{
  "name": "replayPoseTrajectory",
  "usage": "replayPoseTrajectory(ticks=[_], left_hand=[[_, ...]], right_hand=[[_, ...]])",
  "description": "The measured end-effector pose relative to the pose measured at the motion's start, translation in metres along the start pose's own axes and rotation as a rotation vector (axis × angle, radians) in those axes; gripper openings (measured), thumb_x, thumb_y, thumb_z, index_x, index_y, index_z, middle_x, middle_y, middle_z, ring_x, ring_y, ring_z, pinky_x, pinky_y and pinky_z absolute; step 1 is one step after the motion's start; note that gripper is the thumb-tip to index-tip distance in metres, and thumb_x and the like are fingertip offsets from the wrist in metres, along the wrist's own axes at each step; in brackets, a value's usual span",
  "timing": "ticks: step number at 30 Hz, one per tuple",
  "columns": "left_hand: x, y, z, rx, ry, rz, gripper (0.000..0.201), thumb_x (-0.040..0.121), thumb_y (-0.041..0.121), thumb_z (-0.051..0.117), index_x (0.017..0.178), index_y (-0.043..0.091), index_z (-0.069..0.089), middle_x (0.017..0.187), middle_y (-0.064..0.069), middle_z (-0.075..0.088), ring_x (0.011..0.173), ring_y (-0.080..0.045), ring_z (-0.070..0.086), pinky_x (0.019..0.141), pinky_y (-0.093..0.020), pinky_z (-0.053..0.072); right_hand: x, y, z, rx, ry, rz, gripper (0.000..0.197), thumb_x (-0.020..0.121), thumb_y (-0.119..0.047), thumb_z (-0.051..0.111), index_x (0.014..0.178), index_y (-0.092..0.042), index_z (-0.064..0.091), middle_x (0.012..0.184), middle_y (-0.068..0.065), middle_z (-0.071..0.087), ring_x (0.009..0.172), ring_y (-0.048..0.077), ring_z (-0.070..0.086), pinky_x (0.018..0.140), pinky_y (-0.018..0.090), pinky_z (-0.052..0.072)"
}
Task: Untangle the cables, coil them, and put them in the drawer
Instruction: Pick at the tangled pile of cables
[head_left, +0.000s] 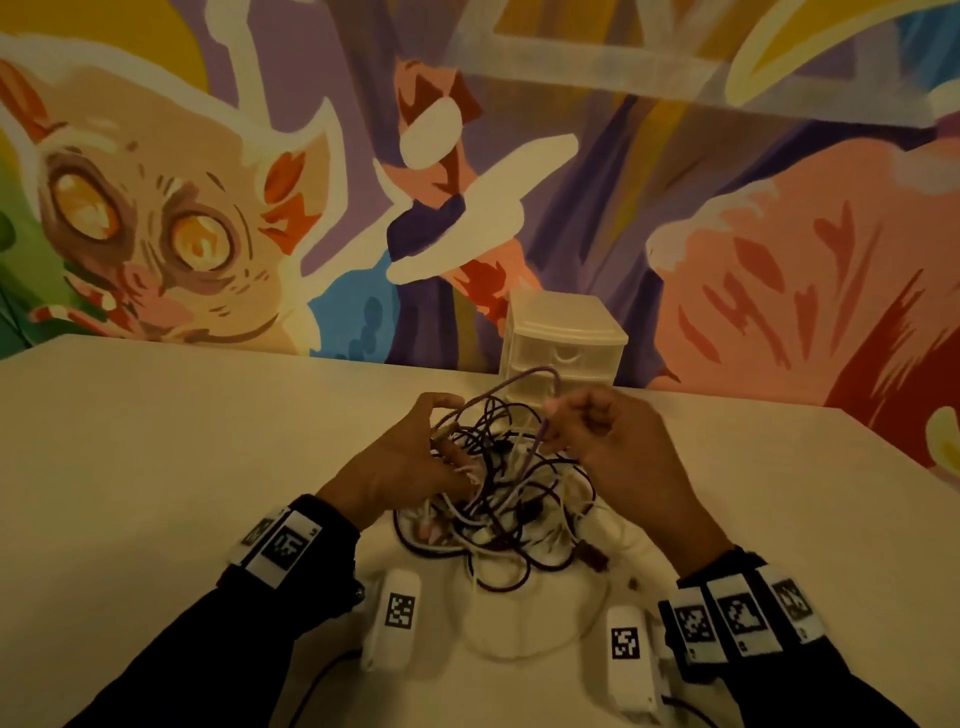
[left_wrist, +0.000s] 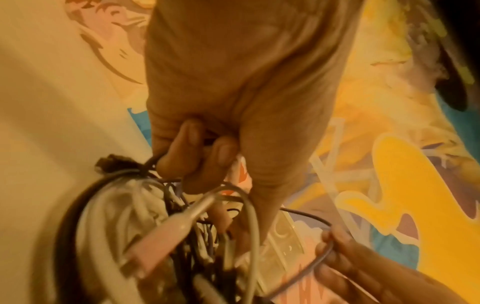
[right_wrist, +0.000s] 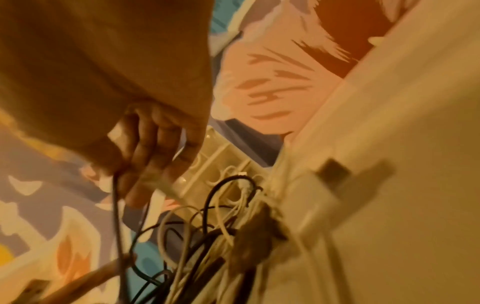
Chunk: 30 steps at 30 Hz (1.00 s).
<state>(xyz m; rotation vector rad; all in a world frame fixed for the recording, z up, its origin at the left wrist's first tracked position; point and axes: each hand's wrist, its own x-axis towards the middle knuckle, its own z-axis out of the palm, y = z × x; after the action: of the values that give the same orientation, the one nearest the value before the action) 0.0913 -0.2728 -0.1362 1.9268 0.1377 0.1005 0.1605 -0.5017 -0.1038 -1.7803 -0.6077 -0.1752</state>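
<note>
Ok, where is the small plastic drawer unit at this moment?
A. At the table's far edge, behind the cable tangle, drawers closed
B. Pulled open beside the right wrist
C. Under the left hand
A: the drawer unit stands against the mural, beyond the cable tangle, with its drawer fronts flush.

The tangle of cables (head_left: 498, 499) lies on the table (head_left: 156, 441) at the centre; the drawer unit (head_left: 563, 343) stands behind it at 12 o'clock, against the wall (head_left: 727, 208); the left hand (head_left: 400, 462) sits at its 9 o'clock, the right hand (head_left: 618, 447) at 3 o'clock.
</note>
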Motion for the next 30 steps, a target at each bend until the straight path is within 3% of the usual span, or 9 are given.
replayPoseTrajectory(ticks=[3, 6, 9, 12, 15, 18, 21, 24, 30], left_hand=[[-0.001, 0.004, -0.003, -0.041, 0.117, 0.017, 0.099, 0.067, 0.012, 0.101, 0.142, 0.041, 0.043, 0.104, -0.010, 0.075, 0.085, -0.005, 0.068, 0.072, -0.019, 0.057], [-0.005, 0.014, -0.002, 0.008, 0.108, 0.223, 0.085, 0.067, 0.008, 0.101, 0.134, 0.042, 0.061, 0.096, 0.012, 0.071, 0.076, -0.014, 0.062, 0.075, -0.039, 0.057], [-0.015, 0.027, 0.009, 0.106, -0.079, 0.259, 0.041, 0.079, 0.023, 0.096, 0.115, 0.037, 0.080, 0.110, 0.009, 0.078, 0.098, -0.012, 0.072, 0.092, -0.041, 0.063], [-0.021, 0.034, 0.017, 0.135, -0.106, 0.204, 0.023, 0.083, 0.049, 0.088, 0.104, 0.038, 0.085, 0.107, 0.014, 0.081, 0.106, -0.003, 0.074, 0.106, -0.039, 0.057], [-0.020, 0.031, 0.017, 0.155, -0.067, 0.233, 0.012, 0.087, 0.045, 0.086, 0.096, 0.036, 0.087, 0.099, 0.015, 0.082, 0.102, -0.002, 0.075, 0.108, -0.042, 0.054], [-0.020, 0.030, 0.015, 0.117, 0.001, 0.260, 0.004, 0.092, 0.031, 0.083, 0.091, 0.031, 0.087, 0.094, 0.010, 0.083, 0.098, -0.005, 0.076, 0.103, -0.036, 0.056], [-0.018, 0.031, 0.010, -0.046, 0.190, 0.314, 0.013, 0.097, 0.017, 0.075, 0.090, 0.020, 0.085, 0.094, 0.002, 0.083, 0.098, -0.011, 0.077, 0.102, -0.034, 0.056], [-0.017, 0.032, 0.009, -0.252, 0.244, 0.288, 0.011, 0.099, 0.018, 0.075, 0.098, 0.013, 0.084, 0.097, -0.004, 0.083, 0.100, -0.018, 0.079, 0.102, -0.036, 0.058], [-0.019, 0.032, 0.021, -0.333, 0.132, 0.307, 0.015, 0.099, 0.020, 0.075, 0.109, 0.010, 0.082, 0.102, -0.008, 0.083, 0.104, -0.020, 0.078, 0.091, -0.021, 0.058]], right_hand=[[0.007, -0.007, -0.015, 0.114, 0.220, -0.096, 0.009, 0.102, -0.024, 0.070, 0.099, -0.018, 0.076, 0.086, 0.000, 0.081, 0.081, 0.019, 0.079, 0.070, 0.038, 0.063], [0.005, -0.013, -0.014, 0.171, 0.174, -0.050, 0.010, 0.102, -0.021, 0.070, 0.100, -0.014, 0.077, 0.083, 0.003, 0.080, 0.075, 0.019, 0.078, 0.066, 0.031, 0.061], [-0.005, -0.008, -0.001, 0.145, 0.094, 0.034, 0.009, 0.100, -0.023, 0.073, 0.099, -0.015, 0.078, 0.083, 0.002, 0.081, 0.075, 0.017, 0.079, 0.068, 0.029, 0.063], [-0.004, -0.010, -0.003, 0.254, 0.126, 0.046, 0.012, 0.099, -0.022, 0.074, 0.103, -0.011, 0.079, 0.084, 0.006, 0.081, 0.077, 0.021, 0.079, 0.069, 0.026, 0.064], [-0.007, -0.011, 0.002, 0.296, 0.077, 0.077, 0.016, 0.100, -0.023, 0.072, 0.105, -0.010, 0.079, 0.086, 0.007, 0.081, 0.081, 0.022, 0.080, 0.074, 0.027, 0.064], [-0.009, -0.006, 0.006, 0.328, -0.023, 0.149, 0.021, 0.102, -0.027, 0.069, 0.109, -0.008, 0.077, 0.092, 0.011, 0.081, 0.085, 0.025, 0.080, 0.080, 0.033, 0.066], [-0.013, 0.004, 0.009, 0.275, -0.264, 0.260, 0.020, 0.102, -0.021, 0.069, 0.107, -0.002, 0.076, 0.095, 0.019, 0.079, 0.081, 0.023, 0.076, 0.076, 0.028, 0.064], [-0.021, 0.018, 0.015, 0.056, -0.470, 0.227, 0.008, 0.099, -0.012, 0.074, 0.105, -0.010, 0.079, 0.100, 0.009, 0.081, 0.085, 0.014, 0.076, 0.078, 0.023, 0.060], [-0.020, 0.020, 0.018, -0.065, -0.343, 0.165, 0.005, 0.095, -0.021, 0.078, 0.096, -0.016, 0.079, 0.089, 0.002, 0.080, 0.075, 0.019, 0.077, 0.070, 0.029, 0.061]])
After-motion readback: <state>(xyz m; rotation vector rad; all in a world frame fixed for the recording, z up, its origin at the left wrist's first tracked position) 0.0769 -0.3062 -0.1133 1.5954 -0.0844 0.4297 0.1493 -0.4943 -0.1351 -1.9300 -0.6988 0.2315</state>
